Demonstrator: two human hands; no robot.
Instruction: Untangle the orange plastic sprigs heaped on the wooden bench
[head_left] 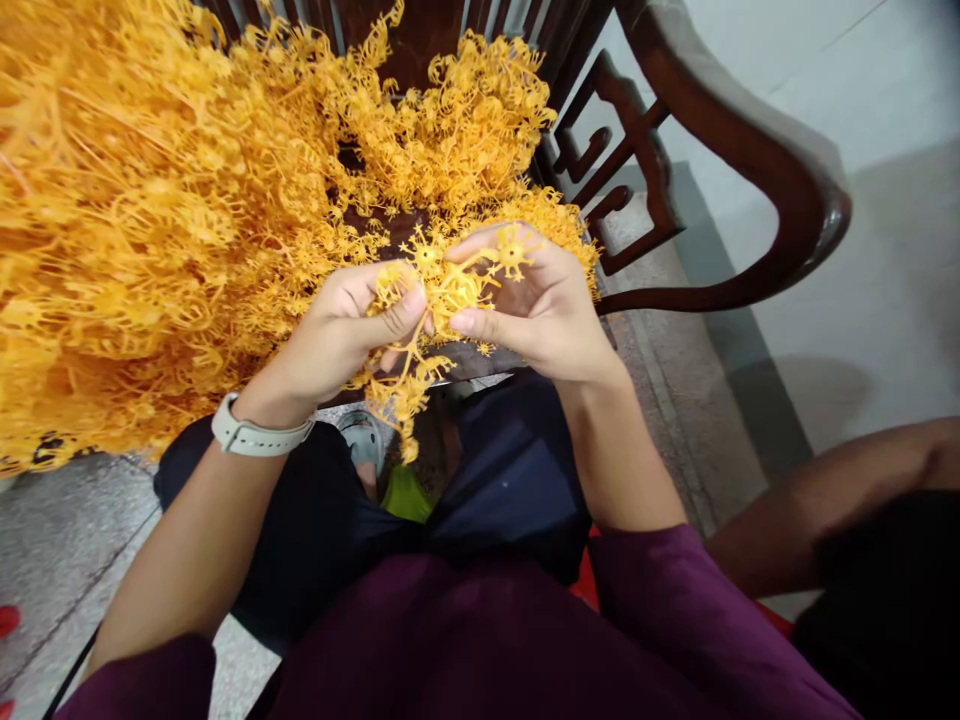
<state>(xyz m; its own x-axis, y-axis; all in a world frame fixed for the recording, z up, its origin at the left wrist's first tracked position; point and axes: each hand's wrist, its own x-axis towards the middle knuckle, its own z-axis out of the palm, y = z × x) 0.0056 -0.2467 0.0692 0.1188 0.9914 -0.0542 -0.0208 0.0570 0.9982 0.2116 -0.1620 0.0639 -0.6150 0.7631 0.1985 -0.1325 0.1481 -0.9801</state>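
Between my two hands is a yellow plastic flower sprig (461, 285) with small star-shaped ends and thin branching stems. My left hand (352, 320), below a pale watch strap, pinches it between thumb and fingers, and part of the sprig hangs down beneath. My right hand (544, 305) curls around its other side, thumb against the stems and fingers behind. Some fingertips of both hands are hidden by the sprig. A large heap of similar yellow plastic sprigs (165, 230) spreads to the left and behind my hands.
The heap lies on a dark wooden chair (480, 362) with a carved, curved armrest (795, 215) on the right. My knees are close to the seat's front edge. Another person's bare leg (840, 490) is at the lower right. A grey clog (361, 440) shows on the floor.
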